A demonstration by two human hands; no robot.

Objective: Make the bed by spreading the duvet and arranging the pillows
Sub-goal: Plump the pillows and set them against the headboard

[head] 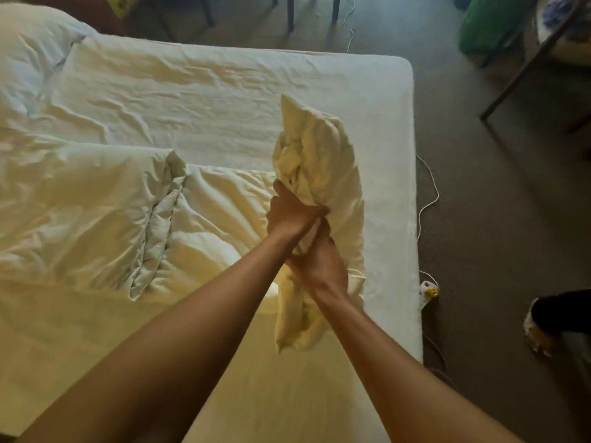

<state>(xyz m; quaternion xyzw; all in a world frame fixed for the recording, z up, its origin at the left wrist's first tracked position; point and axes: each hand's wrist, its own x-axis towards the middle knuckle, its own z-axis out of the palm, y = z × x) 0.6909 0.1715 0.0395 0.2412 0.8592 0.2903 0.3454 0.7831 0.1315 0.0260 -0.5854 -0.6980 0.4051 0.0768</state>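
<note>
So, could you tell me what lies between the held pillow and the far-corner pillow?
In the head view, only wrinkled sheet lies between held pillow and far pillow.

Grey carpet point(499, 219) covered the floor. On it a white cable point(437, 193) snaked down to a power strip point(428, 290). A green bag point(486, 24) sat far right, beside a slanted wooden leg point(524, 68). Dark chair legs point(290, 11) stood beyond.

both bare arms stretch forward and converge towards the wrists. the left hand point(292, 215) sits just beyond the right hand point(319, 265), touching it, and each has its fingers curled into the bunched bedding point(319, 155).
</note>
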